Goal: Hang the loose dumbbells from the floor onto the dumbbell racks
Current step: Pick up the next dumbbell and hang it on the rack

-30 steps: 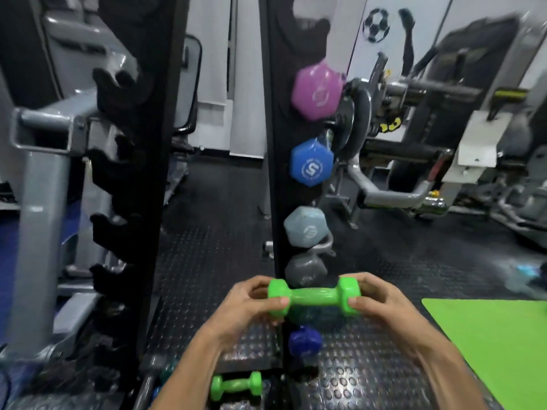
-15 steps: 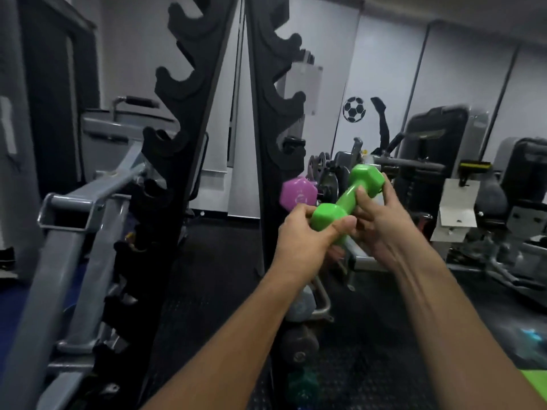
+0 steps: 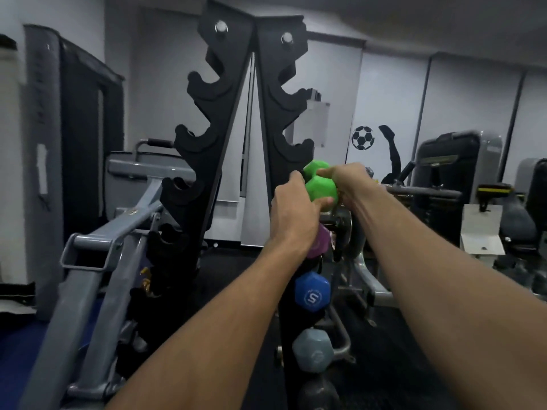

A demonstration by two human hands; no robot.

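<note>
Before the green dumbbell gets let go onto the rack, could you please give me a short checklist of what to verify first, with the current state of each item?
1. Both hands on the bright green hex-ended dumbbell: ok; left hand and right hand hold it.
2. Dumbbell at the tall black notched rack upright, above the purple dumbbell: ok.
3. Handle seated in a notch: cannot tell; the hands and dumbbell heads hide it.
4. Slots above free: ok; the upper notches are empty.
5. Lower dumbbells undisturbed: ok; the blue hex dumbbell and the pale grey-blue one sit in their notches.
6. Fingers clear of the notch: cannot tell.
</note>
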